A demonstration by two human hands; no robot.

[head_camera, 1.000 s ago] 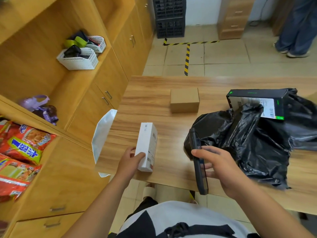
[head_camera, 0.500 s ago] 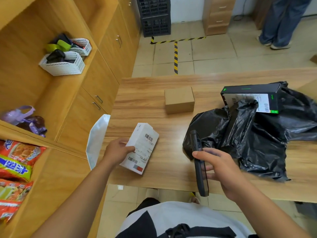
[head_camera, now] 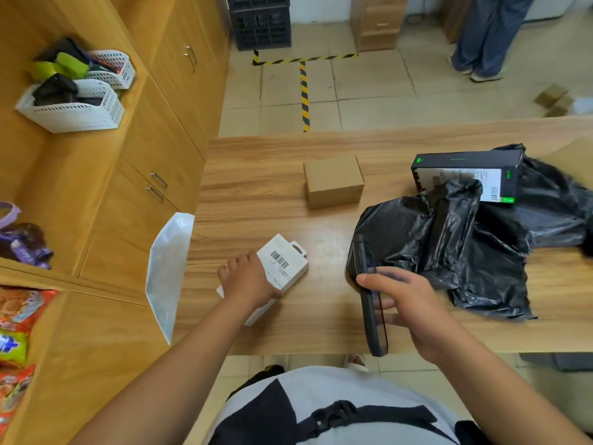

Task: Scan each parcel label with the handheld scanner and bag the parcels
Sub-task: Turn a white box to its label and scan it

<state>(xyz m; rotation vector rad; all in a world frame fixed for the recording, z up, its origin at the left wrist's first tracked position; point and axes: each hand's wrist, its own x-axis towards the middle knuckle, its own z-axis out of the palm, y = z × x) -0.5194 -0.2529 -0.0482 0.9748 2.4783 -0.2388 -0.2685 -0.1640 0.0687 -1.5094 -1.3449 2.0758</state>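
Note:
A white parcel box [head_camera: 284, 266] lies flat on the wooden table [head_camera: 256, 175], its barcode label facing up. My left hand [head_camera: 248, 279] grips the near end of it. My right hand [head_camera: 407, 303] holds a black handheld scanner [head_camera: 370, 297] edge-on, just right of the white box and above the table's front edge. A crumpled black plastic bag [head_camera: 449, 245] lies to the right. A black box with a white label and green marks [head_camera: 465, 178] rests on the bag's far side. A plain brown cardboard box [head_camera: 333, 181] sits mid-table.
A white bag [head_camera: 167, 271] hangs off the table's left edge. Wooden cabinets and shelves stand at the left with white baskets [head_camera: 70, 114] and snack packets [head_camera: 16, 332]. Another person's legs [head_camera: 484, 33] stand on the tiled floor beyond the table. Black crates [head_camera: 261, 22] stand at the back.
My left hand turned the white box from standing on its side to lying flat with the barcode up, and slid it slightly right. My right hand kept the scanner almost still.

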